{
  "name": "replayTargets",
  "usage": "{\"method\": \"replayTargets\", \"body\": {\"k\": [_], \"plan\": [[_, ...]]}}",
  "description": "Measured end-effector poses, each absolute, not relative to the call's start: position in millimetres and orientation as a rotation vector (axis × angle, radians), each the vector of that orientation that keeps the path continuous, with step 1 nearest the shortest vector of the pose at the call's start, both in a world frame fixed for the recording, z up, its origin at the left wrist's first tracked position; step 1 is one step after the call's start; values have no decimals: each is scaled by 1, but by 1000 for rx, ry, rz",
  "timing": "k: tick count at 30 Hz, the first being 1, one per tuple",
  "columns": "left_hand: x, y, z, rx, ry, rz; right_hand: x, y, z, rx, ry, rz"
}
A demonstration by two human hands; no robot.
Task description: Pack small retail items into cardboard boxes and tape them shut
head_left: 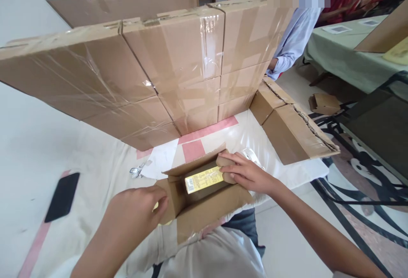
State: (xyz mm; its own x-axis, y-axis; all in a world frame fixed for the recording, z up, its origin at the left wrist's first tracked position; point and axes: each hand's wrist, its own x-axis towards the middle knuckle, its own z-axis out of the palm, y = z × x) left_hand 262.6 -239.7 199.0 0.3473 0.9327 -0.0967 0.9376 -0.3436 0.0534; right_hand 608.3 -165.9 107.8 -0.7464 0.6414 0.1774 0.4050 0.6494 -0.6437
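Note:
An open cardboard box stands in front of me with its flaps spread. Inside lies a yellow printed carton, with a barcode on its near left end. My left hand is closed at the left flap, fingers curled and thumb against its edge. A bit of yellow shows through the gap between thumb and fingers; what it belongs to I cannot make out. On the right side, my right hand has its fingers bent over the right flap, which hides the carton's far end.
A tall taped cardboard partition rises behind the box, with a lower cardboard wing at right. A black phone lies on the covered table at left. A person in a light blue sleeve is beyond the partition.

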Motion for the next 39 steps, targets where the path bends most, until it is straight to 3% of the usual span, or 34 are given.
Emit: {"method": "replayTargets", "body": {"k": [5,11,19,22,26,29,34,39], "plan": [[338,-229,186,2576,1552,-513,608,-173,85,-803,-2297,846],[363,-203,158,2621,1638,-385,600,-176,68,-820,-2119,845],[352,-204,161,2571,1670,-449,586,-181,57,-871,-1937,799],[340,-206,156,2556,1575,-175,586,-182,57,-856,-1925,791],[303,-219,128,2436,1358,527,587,-181,59,-854,-1919,820],[276,-232,93,2245,1457,984,584,-178,60,-835,-1870,943],[272,-236,60,1839,1781,1180,576,-174,53,-836,-1701,1040],[284,-229,58,1547,1539,1361,570,-171,40,-805,-1626,922]]}}
